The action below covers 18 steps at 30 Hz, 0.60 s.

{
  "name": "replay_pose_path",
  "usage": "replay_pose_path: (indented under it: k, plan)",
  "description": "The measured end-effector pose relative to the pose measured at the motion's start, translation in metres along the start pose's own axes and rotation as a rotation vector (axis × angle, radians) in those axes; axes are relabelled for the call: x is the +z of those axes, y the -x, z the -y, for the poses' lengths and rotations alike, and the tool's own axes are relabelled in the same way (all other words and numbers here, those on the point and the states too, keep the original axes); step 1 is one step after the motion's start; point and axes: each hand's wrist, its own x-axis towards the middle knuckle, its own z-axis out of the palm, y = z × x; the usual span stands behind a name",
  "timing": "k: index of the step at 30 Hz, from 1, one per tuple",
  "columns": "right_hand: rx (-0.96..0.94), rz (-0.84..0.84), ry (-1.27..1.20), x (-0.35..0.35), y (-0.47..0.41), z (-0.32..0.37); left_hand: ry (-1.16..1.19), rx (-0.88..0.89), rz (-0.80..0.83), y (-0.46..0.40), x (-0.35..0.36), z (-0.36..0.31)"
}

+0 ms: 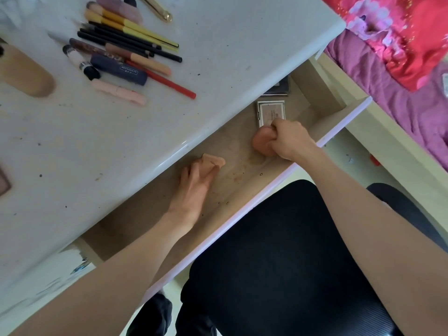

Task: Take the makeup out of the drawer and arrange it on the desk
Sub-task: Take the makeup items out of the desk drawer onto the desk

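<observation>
Both hands are inside the open drawer (242, 180) under the white desk (218, 69). My right hand (289, 140) grips a peach makeup sponge (260, 141), its fingers curled round it. My left hand (194, 185) lies on a wedge-shaped peach sponge (214, 161), fingertips on it; I cannot tell whether it grips. A silver-framed compact (270, 112) lies just beyond the right hand, and a dark palette (281, 87) sits further back, half under the desk top. On the desk lie several pencils and brushes (131, 37), a dark blue tube (118, 70) and a pink tube (118, 92).
A tan rounded object (29, 73) lies at the desk's left edge. The drawer's lilac front edge (266, 187) runs diagonally above a black chair seat (291, 263). A bed with purple and red bedding (400, 57) stands to the right.
</observation>
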Motion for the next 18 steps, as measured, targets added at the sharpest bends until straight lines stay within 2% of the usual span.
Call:
replay_pose_path:
  k: [5,9,14,18]
  plan:
    - [0.004,-0.158,-0.221,0.000,0.035,0.005,0.253,-0.061,0.018,0.021,-0.008,-0.006]
    - [-0.026,-0.345,-0.582,0.001,0.074,0.016,0.350,0.040,-0.029,0.043,-0.021,-0.011]
    - [0.010,-0.337,-0.924,-0.003,0.097,0.049,0.447,0.161,-0.223,0.066,-0.055,-0.006]
    - [0.045,-0.305,-1.041,-0.004,0.100,0.087,0.480,0.162,-0.393,0.082,-0.087,0.010]
